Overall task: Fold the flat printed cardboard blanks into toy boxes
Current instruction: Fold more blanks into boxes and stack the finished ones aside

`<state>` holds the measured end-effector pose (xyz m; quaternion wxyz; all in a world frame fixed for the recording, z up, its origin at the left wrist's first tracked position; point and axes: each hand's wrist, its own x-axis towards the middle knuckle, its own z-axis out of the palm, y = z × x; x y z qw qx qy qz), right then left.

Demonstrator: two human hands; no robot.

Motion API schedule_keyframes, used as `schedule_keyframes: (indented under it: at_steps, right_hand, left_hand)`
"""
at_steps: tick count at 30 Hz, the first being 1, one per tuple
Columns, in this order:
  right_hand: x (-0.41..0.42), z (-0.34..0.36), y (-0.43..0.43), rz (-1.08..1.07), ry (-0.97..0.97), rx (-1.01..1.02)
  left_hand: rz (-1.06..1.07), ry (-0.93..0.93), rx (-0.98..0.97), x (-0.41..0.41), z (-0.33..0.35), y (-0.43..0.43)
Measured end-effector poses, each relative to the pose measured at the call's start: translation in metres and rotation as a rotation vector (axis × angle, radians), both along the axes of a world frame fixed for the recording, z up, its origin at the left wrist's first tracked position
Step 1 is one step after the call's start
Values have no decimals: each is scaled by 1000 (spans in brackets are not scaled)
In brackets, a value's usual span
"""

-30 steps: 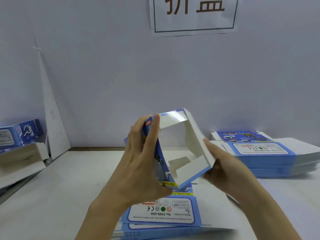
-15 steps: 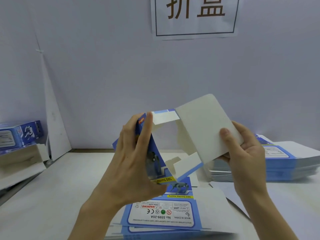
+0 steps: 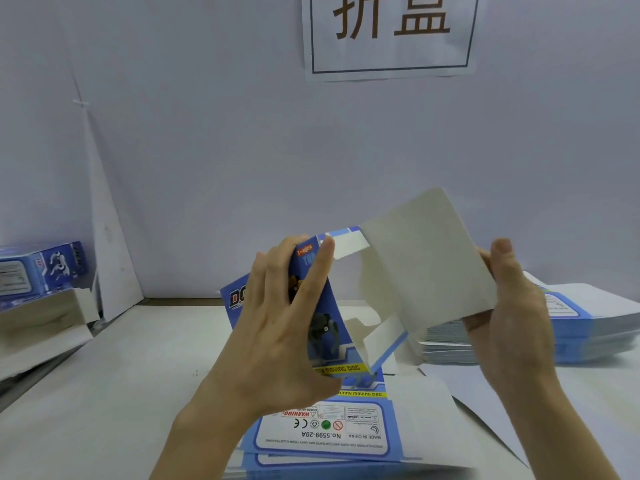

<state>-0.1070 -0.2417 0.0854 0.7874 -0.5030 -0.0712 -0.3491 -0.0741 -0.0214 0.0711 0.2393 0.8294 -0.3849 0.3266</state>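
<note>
One half-folded box [image 3: 426, 265] held between left hand [image 3: 277, 337] and right hand [image 3: 512, 317].

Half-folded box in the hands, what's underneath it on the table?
A stack of flat printed blanks lies on the table below the half-folded box, top label reading No.5599-20A. The left hand and box cover the stack's far end.

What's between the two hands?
Head view: the half-opened box, its blue side in the left hand, its white flap in the right hand.
</note>
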Motion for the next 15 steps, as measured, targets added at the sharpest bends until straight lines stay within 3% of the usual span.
schedule_keyframes:
  at_steps: [5, 10, 15]
  right_hand:
    - [2, -1, -4, 219, 156, 103]
    - [4, -5, 1, 186, 157, -185]
    - [4, -5, 0, 54, 156, -189]
  left_hand:
    - [38, -61, 85, 1, -1, -6]
    - [56, -59, 71, 3, -1, -2]
    - [35, -17, 39, 4, -3, -1]
